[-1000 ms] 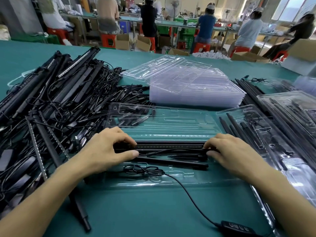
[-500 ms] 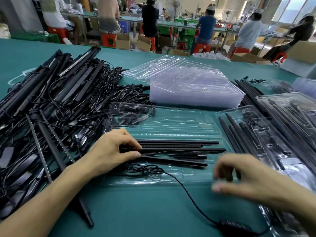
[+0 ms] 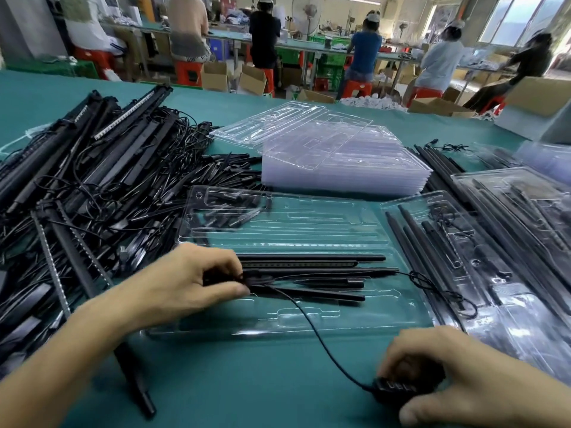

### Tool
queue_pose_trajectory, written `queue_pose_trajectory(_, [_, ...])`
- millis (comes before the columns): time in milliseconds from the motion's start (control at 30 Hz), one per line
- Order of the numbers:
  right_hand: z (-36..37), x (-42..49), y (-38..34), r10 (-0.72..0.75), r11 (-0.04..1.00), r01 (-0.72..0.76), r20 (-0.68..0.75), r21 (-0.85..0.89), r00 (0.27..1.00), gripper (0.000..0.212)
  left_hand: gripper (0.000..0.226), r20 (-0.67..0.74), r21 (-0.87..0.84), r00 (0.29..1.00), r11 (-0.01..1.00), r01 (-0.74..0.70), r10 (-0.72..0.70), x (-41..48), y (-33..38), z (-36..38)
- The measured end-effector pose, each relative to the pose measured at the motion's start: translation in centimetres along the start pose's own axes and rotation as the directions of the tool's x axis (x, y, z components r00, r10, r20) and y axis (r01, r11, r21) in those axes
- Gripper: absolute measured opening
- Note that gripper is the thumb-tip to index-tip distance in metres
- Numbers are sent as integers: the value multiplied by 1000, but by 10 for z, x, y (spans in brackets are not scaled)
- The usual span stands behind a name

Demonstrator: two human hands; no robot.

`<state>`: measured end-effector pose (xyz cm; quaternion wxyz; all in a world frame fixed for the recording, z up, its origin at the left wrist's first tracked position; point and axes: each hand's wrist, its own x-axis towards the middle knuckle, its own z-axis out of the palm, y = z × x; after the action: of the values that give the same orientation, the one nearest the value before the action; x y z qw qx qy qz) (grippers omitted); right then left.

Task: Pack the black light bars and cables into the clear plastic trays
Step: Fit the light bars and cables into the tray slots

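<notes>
On the teal tabletop, the clear plastic tray carries several black light bars lying lengthwise across its near half. The left hand pinches the cable at the bars' left ends. The right hand, well apart from it, grips the inline controller on the tabletop outside the tray's near edge, the cable running between the two hands.

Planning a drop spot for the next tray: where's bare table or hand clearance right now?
Bare table in front of the open tray, between the left forearm and the cable running to the controller in the right hand. Also a far strip behind the empty tray stack. Crowded: light-bar pile left, filled trays right.
</notes>
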<state>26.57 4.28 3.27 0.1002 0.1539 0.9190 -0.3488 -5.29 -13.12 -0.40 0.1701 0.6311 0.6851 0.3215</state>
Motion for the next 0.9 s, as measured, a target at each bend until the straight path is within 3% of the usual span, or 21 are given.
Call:
queue_pose_trajectory(67, [5, 5, -9, -66, 995, 62, 53, 75, 996, 33, 39, -54, -30, 998, 999, 21, -22, -3, 0, -11])
queue_pose_trajectory(133, [10, 13, -19, -95, 990, 88, 57, 114, 994, 35, 63, -151, 219, 988, 974, 55, -22, -5, -3, -21])
queue_pose_trajectory(233, [16, 30, -28, -108, 994, 108, -51, 12, 993, 38, 90, -278, 614, 956, 748, 253, -95, -4, -6, -32])
queue_pose_trajectory(333, [18, 44, -34, -100, 990, 83, -158, -113, 982, 37, 75, -343, 677, 912, 613, 407, -227, -5, -11, -38])
queue_pose_trajectory(433, [13, 52, -35, -109, 984, 65, -274, -163, 955, 34, 46, -355, 625, 894, 642, 444, -272, -6, -16, -38])
queue_pose_trajectory(533, [14, 65, -37, -117, 993, 94, -415, -77, 902, 31, 23, -323, 607, 875, 631, 484, -360, -8, -19, -41])
queue_pose_trajectory(633, [20, 80, -35, -104, 992, 68, -406, -102, 908, 30, 5, -357, 672, 907, 612, 417, -225, -8, -19, -34])
queue_pose_trajectory(733, [23, 90, -32, -79, 997, 70, -350, -38, 933, 30, 6, -410, 548, 912, 793, 266, -23, -5, -3, -17])
queue_pose_trajectory(833, [23, 93, -29, -52, 997, 70, -319, 45, 946, 29, 29, -208, 397, 975, 918, 7, 82, 3, 15, 1])
queue_pose_trajectory(900, [23, 94, -28, -58, 997, 71, -281, 36, 958, 27, 40, -56, 339, 993, 938, -75, 100, 6, 21, 17])
